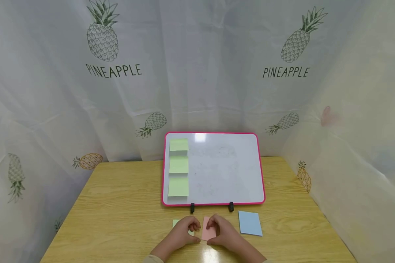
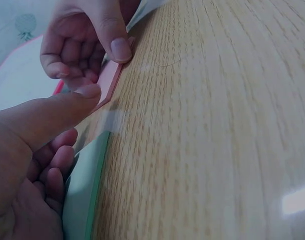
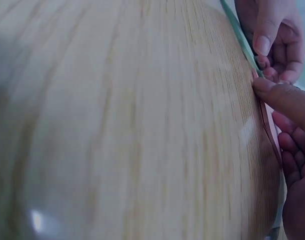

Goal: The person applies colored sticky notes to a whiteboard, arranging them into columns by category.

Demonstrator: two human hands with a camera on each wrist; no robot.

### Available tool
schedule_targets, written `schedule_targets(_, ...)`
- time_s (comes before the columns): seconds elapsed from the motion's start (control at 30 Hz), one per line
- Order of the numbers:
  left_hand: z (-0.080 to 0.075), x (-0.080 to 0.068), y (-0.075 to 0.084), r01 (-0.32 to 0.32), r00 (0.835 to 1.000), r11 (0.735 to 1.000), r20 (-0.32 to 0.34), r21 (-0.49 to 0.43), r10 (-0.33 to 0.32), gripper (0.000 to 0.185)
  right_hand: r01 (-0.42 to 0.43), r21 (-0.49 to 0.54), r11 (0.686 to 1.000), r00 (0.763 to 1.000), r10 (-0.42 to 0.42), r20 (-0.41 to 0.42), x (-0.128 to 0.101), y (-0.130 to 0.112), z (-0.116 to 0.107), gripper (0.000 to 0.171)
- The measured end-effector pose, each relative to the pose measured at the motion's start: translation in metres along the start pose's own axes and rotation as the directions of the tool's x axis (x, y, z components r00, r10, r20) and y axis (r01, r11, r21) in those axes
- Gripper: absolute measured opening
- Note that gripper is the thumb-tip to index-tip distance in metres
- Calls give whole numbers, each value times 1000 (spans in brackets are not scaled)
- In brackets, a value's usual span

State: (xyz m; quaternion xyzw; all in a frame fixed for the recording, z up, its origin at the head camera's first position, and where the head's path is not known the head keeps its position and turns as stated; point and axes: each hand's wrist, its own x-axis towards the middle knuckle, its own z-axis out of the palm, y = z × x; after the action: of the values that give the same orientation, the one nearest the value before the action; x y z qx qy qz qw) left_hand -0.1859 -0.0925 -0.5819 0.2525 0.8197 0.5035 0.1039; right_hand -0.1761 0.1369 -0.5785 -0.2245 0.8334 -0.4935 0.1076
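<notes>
A pink sticky note pad [image 1: 205,231] lies on the table below the whiteboard. My right hand [image 1: 226,234] grips it, the thumb at its near edge and the curled fingers over its far side, as the left wrist view also shows. Beside it, my left hand [image 1: 185,232] hovers over a green sticky note pad [image 2: 85,192] and partly hides it. Its fingers are loosely bent with nothing between them, and the thumb reaches towards the pink pad's left corner. To the right of the right hand lies a blue sticky note pad [image 1: 250,223].
A whiteboard [image 1: 224,168] with a pink frame leans at the back on black feet [image 1: 231,207]. Three green notes [image 1: 179,164] hang in a column down its left side. A pineapple-print curtain [image 1: 197,84] surrounds the wooden table [image 1: 118,208].
</notes>
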Motion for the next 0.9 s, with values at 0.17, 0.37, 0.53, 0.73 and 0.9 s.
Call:
schedule_targets(0.17, 1, -2, -3, -69, 998, 993, 10, 97, 69, 42, -6, 25, 1000, 1000, 5, 18, 2, -3, 3, 41)
schedule_targets(0.37, 3, -3, 0, -97, 995, 988, 13, 117, 97, 52, 1, 11, 1000, 1000, -1, 9, 1, -5, 2, 41)
schedule_targets(0.53, 7, -2, 2, -53, 998, 991, -25, 125, 56, 60, -4, 14, 1000, 1000, 4, 10, 1, -3, -1, 34)
schedule_targets(0.73, 14, -2, 6, 26, 995, 991, -102, 128, -13, 61, -21, 51, 998, 999, 20, 27, 1, -3, -5, 21)
schedule_targets(0.9, 21, -2, 7, 46, 987, 961, -159, 274, -2, 58, -7, 79, 997, 1000, 5, 28, 2, -4, -5, 15)
